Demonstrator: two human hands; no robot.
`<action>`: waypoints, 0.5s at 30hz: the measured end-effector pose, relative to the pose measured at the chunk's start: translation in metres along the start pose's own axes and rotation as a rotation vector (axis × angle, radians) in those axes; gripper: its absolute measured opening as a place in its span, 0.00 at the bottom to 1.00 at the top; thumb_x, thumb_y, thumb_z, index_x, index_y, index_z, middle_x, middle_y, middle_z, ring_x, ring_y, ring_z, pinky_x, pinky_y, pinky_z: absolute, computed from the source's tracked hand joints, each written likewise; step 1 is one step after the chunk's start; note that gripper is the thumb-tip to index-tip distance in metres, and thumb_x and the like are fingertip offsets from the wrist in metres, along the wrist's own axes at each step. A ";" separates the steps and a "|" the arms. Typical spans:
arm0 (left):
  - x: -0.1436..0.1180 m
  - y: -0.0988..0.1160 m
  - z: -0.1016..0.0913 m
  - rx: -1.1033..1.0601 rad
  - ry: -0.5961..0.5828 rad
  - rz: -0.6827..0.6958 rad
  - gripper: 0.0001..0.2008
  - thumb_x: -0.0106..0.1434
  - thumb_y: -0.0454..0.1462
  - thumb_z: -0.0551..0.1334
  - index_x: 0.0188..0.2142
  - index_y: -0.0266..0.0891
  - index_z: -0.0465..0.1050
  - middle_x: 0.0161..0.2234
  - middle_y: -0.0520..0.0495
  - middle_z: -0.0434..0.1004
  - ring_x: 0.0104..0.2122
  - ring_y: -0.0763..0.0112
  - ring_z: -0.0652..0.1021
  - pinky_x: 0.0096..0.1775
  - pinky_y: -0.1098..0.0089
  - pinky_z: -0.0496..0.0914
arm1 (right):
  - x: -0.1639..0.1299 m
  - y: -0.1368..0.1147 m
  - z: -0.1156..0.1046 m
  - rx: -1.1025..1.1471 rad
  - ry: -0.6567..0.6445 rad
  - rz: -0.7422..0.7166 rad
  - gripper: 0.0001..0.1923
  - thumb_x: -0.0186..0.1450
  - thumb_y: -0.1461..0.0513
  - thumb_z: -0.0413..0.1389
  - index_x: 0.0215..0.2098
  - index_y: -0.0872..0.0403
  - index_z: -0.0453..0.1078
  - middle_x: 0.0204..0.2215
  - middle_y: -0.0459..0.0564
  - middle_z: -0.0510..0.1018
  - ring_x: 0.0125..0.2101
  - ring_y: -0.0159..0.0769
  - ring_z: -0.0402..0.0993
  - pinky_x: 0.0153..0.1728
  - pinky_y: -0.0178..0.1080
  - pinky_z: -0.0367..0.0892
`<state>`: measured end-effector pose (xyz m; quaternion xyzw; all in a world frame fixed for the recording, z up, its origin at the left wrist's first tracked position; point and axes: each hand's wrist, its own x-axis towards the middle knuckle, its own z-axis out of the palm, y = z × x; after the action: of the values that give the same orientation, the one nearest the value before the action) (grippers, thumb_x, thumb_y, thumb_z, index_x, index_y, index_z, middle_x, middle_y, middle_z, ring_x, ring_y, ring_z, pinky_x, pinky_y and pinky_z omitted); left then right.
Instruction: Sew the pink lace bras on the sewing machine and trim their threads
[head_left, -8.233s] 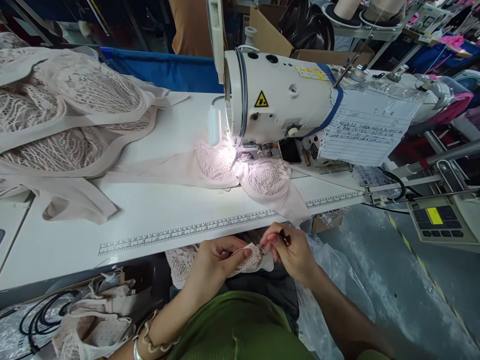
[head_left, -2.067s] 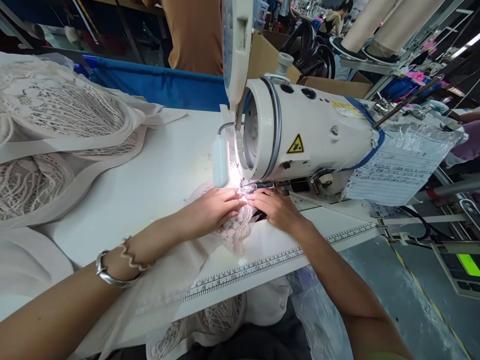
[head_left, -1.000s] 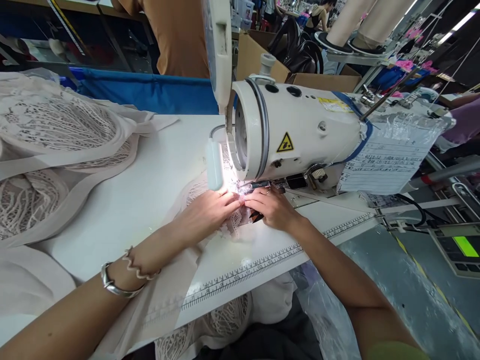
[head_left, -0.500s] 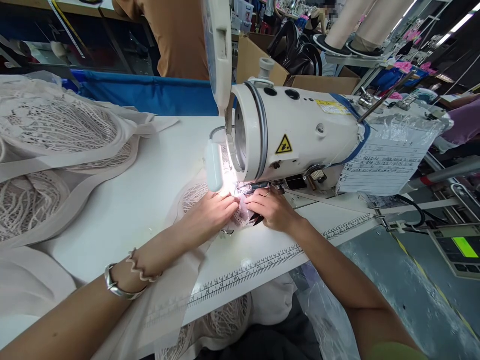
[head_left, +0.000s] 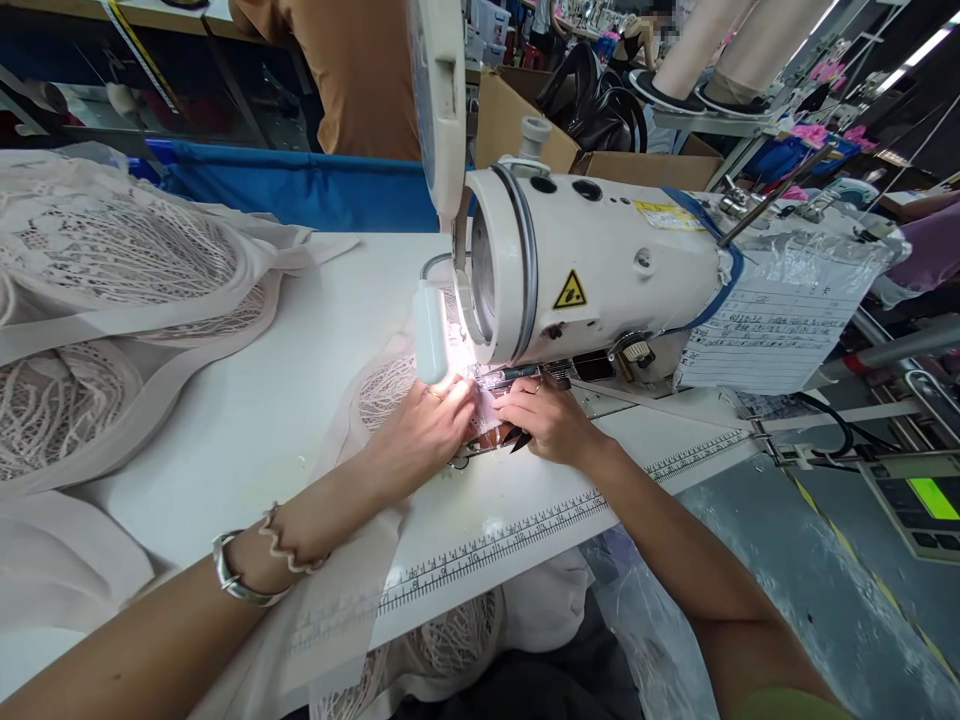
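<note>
Pale pink lace fabric [head_left: 386, 392] lies under the needle area of a white sewing machine [head_left: 592, 265], brightly lit by a small lamp [head_left: 430, 335]. My left hand [head_left: 427, 425] is closed on the fabric just left of the needle, fingertips bunched at its edge. My right hand [head_left: 551, 420] pinches the fabric's right side close to the presser foot. Dark pointed blades, seemingly thread snips [head_left: 519, 438], stick out from beneath my right palm. The needle tip and the stitches are lost in glare and behind my fingers.
Several lace pieces with sheer bands [head_left: 127, 250] are heaped on the left of the white table [head_left: 315, 330]. A printed ruler [head_left: 510, 540] follows the front edge. More lace [head_left: 457, 635] hangs at my lap. A control box [head_left: 919, 500] is at right; a person in brown [head_left: 367, 80] stands behind.
My left hand has shifted slightly, its fingers more bunched. The lace between my hands has moved, baring a brownish patch below them, and the dark blades show more.
</note>
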<state>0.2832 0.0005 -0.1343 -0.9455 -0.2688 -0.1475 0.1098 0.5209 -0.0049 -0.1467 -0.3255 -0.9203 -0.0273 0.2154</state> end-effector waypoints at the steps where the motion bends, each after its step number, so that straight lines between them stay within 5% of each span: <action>1: 0.000 0.001 0.002 -0.036 0.011 0.045 0.17 0.74 0.29 0.46 0.44 0.30 0.74 0.49 0.31 0.77 0.44 0.53 0.75 0.38 0.59 0.67 | 0.000 0.000 0.000 0.008 0.001 -0.001 0.14 0.70 0.69 0.49 0.41 0.52 0.77 0.37 0.52 0.81 0.41 0.42 0.72 0.40 0.43 0.68; 6: 0.000 0.003 0.007 -0.181 0.029 0.100 0.17 0.72 0.26 0.47 0.52 0.30 0.71 0.40 0.38 0.78 0.37 0.60 0.74 0.39 0.61 0.68 | -0.001 0.000 -0.001 0.002 0.007 0.010 0.14 0.70 0.69 0.50 0.38 0.52 0.77 0.33 0.50 0.79 0.39 0.41 0.71 0.39 0.42 0.66; 15: -0.003 -0.012 0.013 -0.291 -0.032 -0.018 0.18 0.69 0.25 0.50 0.53 0.35 0.72 0.46 0.36 0.79 0.44 0.56 0.77 0.49 0.52 0.66 | 0.001 0.002 -0.001 0.058 0.059 0.000 0.19 0.67 0.74 0.46 0.39 0.52 0.77 0.38 0.51 0.83 0.42 0.40 0.74 0.42 0.42 0.71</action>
<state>0.2773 0.0132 -0.1457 -0.9512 -0.2550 -0.1705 -0.0341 0.5219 -0.0032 -0.1459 -0.3181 -0.9140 -0.0103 0.2517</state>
